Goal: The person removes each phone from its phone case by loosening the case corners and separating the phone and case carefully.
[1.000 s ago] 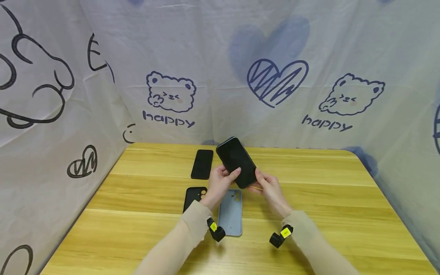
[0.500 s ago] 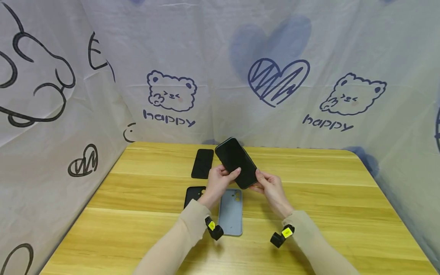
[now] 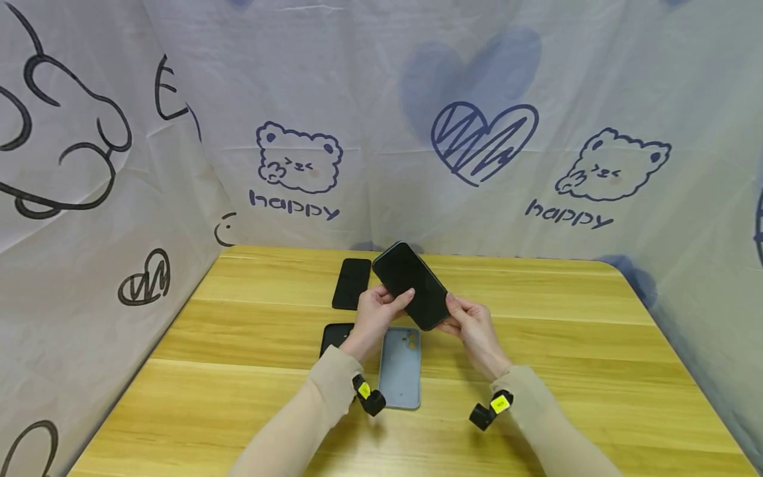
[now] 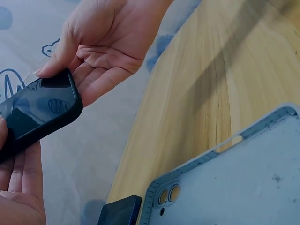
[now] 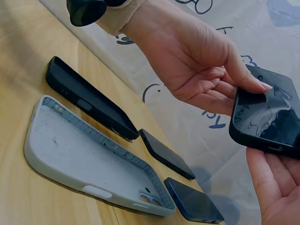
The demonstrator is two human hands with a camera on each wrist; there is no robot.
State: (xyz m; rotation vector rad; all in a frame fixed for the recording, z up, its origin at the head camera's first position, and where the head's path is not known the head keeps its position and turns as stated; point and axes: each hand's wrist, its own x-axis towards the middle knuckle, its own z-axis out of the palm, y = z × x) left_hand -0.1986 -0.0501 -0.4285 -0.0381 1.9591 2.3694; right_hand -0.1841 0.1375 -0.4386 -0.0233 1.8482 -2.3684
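Both hands hold a black phone (image 3: 410, 285), tilted above the table, its glossy screen facing up. A thick black rim, like a case, runs round it in the left wrist view. My left hand (image 3: 373, 319) grips its left side, the thumb lying over the screen. At the lower right corner my right hand (image 3: 473, 328) pinches the edge between thumb and fingers. Below lies a light blue-grey phone case (image 3: 400, 371), hollow side up. Left of it is a black phone case (image 5: 89, 98), partly hidden by my left arm in the head view.
A black phone (image 3: 352, 283) lies flat at the back of the wooden table (image 3: 536, 371). Another phone with a dark blue edge (image 5: 193, 200) lies near the grey case's camera end, hidden in the head view. A printed cloth (image 3: 381, 132) hangs behind the table.
The held phone has sunk slightly and shifted a little to the right at its lower end. My left hand has slid slightly left; both hands keep their hold.
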